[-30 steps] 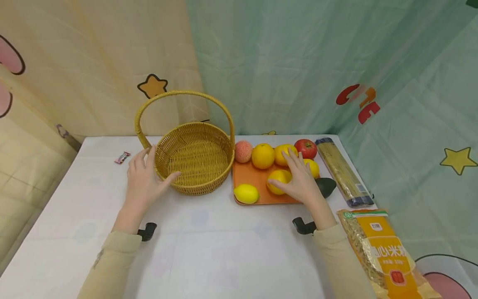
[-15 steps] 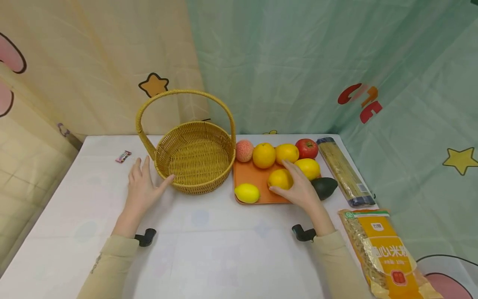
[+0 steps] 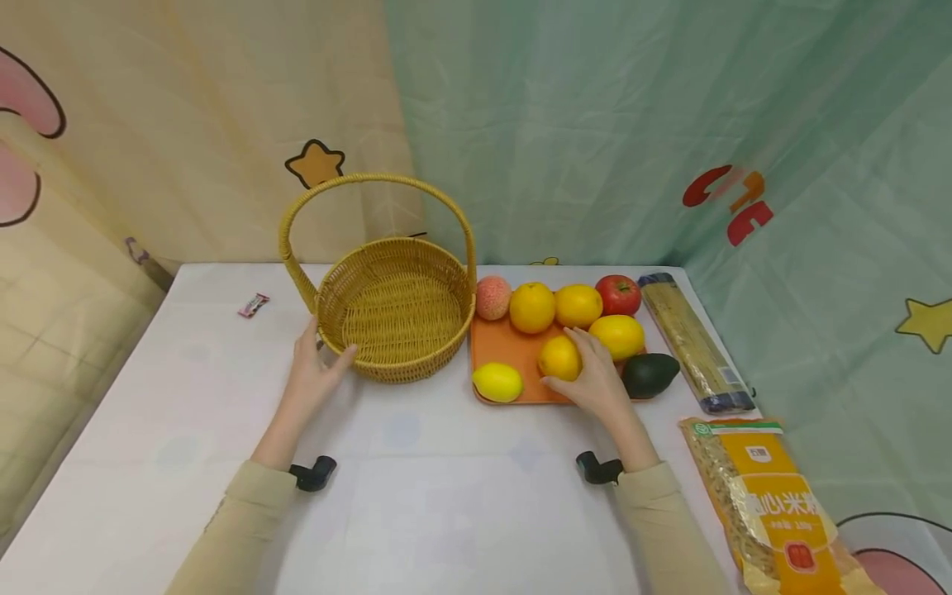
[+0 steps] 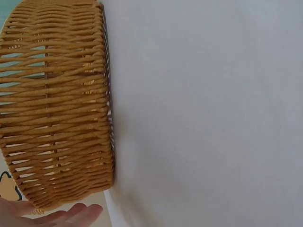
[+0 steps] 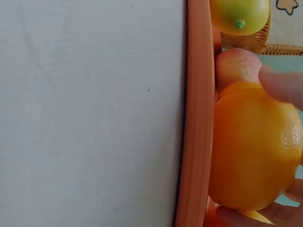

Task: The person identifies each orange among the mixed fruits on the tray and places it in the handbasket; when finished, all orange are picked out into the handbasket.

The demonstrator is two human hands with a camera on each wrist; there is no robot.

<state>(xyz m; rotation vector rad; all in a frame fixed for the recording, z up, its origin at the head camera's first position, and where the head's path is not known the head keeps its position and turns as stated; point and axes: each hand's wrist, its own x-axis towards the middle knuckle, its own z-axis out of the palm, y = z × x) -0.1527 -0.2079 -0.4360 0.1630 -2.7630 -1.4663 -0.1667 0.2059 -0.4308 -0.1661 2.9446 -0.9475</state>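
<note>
My left hand [image 3: 312, 373] is at the near left side of a woven basket [image 3: 402, 368], its thumb by the front rim and its fingers along the outer wall. In the left wrist view the fingers [image 4: 78, 215] lie fairly straight beside the wickerwork. The basket has a tall arched handle and holds nothing. My right hand [image 3: 601, 387] curves its thumb and fingers round an orange [image 3: 556, 359] on an orange-coloured tray [image 3: 487, 343]. In the right wrist view the thumb [image 5: 284, 86] is on one side of this orange and the fingers on the other.
On the tray are a lemon [image 3: 498, 383], a peach [image 3: 492, 297], another orange [image 3: 531, 307], and yellow fruits [image 3: 617, 337]. A red tomato-like fruit [image 3: 618, 294] and a dark green avocado [image 3: 650, 376] are at its right. Packaged noodles [image 3: 692, 339], a yellow bag [image 3: 781, 504] and a small wrapper [image 3: 254, 305] lie on the table.
My left hand has moved right, up against the basket's side. The right hand has come down and in round the orange. Basket and fruit stay in place; the head view has shifted slightly.
</note>
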